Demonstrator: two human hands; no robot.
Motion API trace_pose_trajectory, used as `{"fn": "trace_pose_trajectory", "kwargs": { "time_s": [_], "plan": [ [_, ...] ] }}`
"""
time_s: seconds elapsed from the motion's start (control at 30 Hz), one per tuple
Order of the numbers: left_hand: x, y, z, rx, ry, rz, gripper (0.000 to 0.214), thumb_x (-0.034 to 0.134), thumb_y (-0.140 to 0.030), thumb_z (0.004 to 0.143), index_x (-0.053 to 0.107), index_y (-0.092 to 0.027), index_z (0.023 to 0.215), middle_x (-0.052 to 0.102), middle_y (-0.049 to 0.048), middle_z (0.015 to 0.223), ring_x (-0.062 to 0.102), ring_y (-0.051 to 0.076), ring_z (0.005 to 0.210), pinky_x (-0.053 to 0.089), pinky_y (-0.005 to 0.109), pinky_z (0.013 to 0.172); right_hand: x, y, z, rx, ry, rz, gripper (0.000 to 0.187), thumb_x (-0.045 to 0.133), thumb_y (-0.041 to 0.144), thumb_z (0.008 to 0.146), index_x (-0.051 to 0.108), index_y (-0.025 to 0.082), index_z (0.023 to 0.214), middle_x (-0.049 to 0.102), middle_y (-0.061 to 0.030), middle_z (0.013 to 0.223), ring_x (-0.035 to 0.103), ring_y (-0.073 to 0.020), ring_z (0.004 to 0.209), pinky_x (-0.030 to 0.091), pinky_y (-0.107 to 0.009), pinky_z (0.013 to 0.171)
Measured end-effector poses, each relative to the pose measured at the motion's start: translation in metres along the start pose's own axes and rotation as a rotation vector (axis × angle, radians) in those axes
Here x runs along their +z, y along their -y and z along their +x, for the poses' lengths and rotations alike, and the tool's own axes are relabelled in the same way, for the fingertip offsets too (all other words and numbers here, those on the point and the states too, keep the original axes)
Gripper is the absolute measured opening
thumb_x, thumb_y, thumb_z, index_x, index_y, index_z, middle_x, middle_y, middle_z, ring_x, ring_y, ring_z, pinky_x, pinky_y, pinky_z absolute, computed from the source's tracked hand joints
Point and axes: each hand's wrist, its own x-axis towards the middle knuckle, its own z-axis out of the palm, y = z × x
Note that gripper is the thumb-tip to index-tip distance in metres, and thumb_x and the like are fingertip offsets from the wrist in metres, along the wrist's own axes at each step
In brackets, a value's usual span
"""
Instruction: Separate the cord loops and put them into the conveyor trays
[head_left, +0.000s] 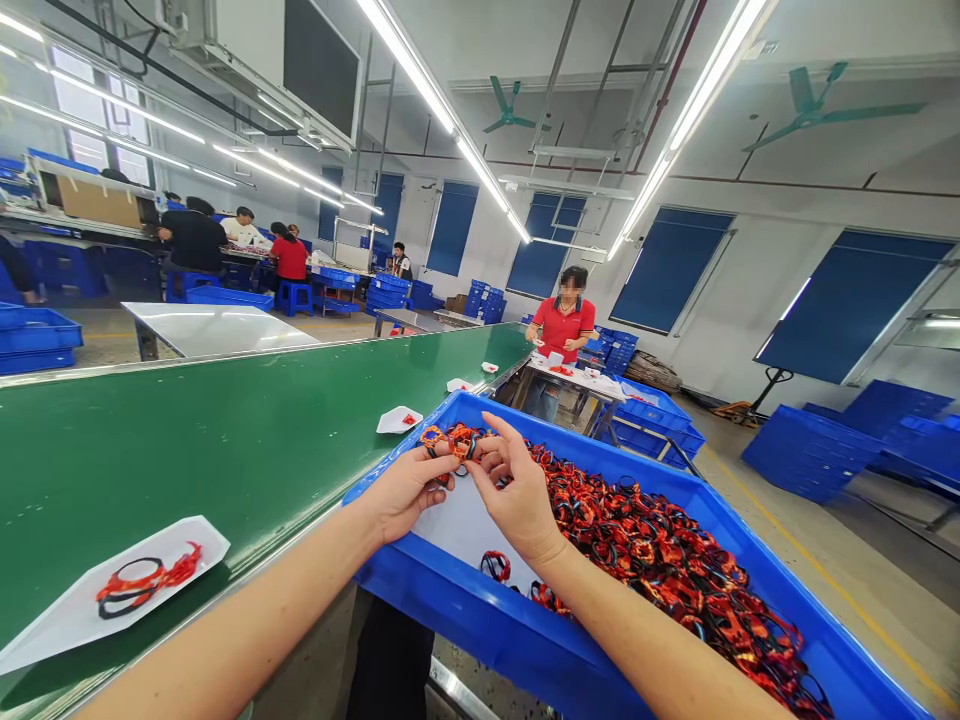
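Observation:
Both my hands reach over a blue crate (480, 610) filled with several red-orange and black cord loops (660, 550). My left hand (409, 487) and my right hand (510, 490) meet above the crate's far left corner. Together they pinch one orange and black cord piece (454, 440) between their fingertips. Both hands have their fingers closed on it. A bare white patch of the crate's floor (457, 525) lies under my hands, with a loose cord loop (495, 566) on it.
A green conveyor belt (187, 440) runs along my left. White trays sit on it: one near me with a red and black cord (112, 595), a smaller one (399, 420) farther on. A person in red (561, 335) works at a far table. Blue crates (814, 450) are stacked on the right floor.

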Motion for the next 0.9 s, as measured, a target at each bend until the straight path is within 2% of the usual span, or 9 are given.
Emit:
{"fn": "trace_pose_trajectory", "kwargs": {
  "time_s": [0.23, 0.37, 0.53, 0.6, 0.73, 0.9],
  "plan": [
    [0.0, 0.002, 0.001, 0.033, 0.008, 0.011, 0.018, 0.074, -0.022, 0.064, 0.065, -0.015, 0.078, 0.055, 0.0003, 0.071, 0.048, 0.006, 0.057, 0.036, 0.016, 0.046, -0.001, -0.003, -0.002, -0.054, 0.023, -0.061, 0.051, 0.056, 0.016, 0.082, 0.04, 0.027, 0.129, 0.064, 0.0003, 0.089, 0.058, -0.0102, 0.065, 0.051, -0.023, 0.061],
    [0.002, 0.0, -0.003, 0.069, -0.027, 0.028, 0.02, 0.074, -0.024, 0.063, 0.064, -0.016, 0.078, 0.055, -0.0006, 0.071, 0.048, 0.006, 0.057, 0.035, 0.016, 0.046, -0.001, -0.003, -0.001, -0.031, 0.013, -0.032, 0.051, 0.056, 0.017, 0.081, 0.041, 0.026, 0.129, 0.064, -0.0008, 0.09, 0.058, -0.0106, 0.065, 0.051, -0.024, 0.061],
    [0.006, 0.0, -0.006, 0.177, -0.096, 0.089, 0.028, 0.075, -0.031, 0.063, 0.064, -0.016, 0.084, 0.057, -0.0002, 0.071, 0.047, 0.007, 0.057, 0.031, 0.018, 0.045, -0.001, -0.002, 0.002, 0.094, 0.002, 0.13, 0.055, 0.057, 0.018, 0.08, 0.04, 0.026, 0.132, 0.063, -0.0022, 0.093, 0.058, -0.0118, 0.068, 0.05, -0.023, 0.057],
    [0.006, 0.001, -0.007, 0.22, -0.128, 0.121, 0.03, 0.074, -0.033, 0.063, 0.063, -0.015, 0.085, 0.057, 0.0, 0.072, 0.044, 0.007, 0.056, 0.03, 0.019, 0.045, -0.001, -0.003, 0.004, 0.158, 0.02, 0.204, 0.052, 0.058, 0.02, 0.079, 0.044, 0.025, 0.129, 0.063, -0.003, 0.094, 0.058, -0.0122, 0.069, 0.049, -0.023, 0.054],
    [0.007, 0.003, -0.009, 0.282, -0.177, 0.192, 0.03, 0.074, -0.036, 0.063, 0.061, -0.016, 0.08, 0.055, -0.0021, 0.067, 0.039, 0.006, 0.051, 0.028, 0.019, 0.044, 0.0, -0.01, 0.007, 0.299, 0.106, 0.401, 0.043, 0.061, 0.027, 0.077, 0.054, 0.022, 0.119, 0.063, -0.0046, 0.095, 0.054, -0.0117, 0.064, 0.046, -0.02, 0.045],
    [0.013, 0.001, -0.016, 0.317, -0.163, 0.285, 0.025, 0.072, -0.035, 0.064, 0.061, -0.016, 0.075, 0.053, -0.004, 0.06, 0.04, 0.007, 0.051, 0.031, 0.019, 0.047, 0.003, -0.02, 0.005, 0.469, 0.2, 0.62, 0.045, 0.065, 0.028, 0.073, 0.053, 0.022, 0.116, 0.062, -0.0025, 0.092, 0.051, -0.0086, 0.058, 0.043, -0.017, 0.041]
  ]
}}
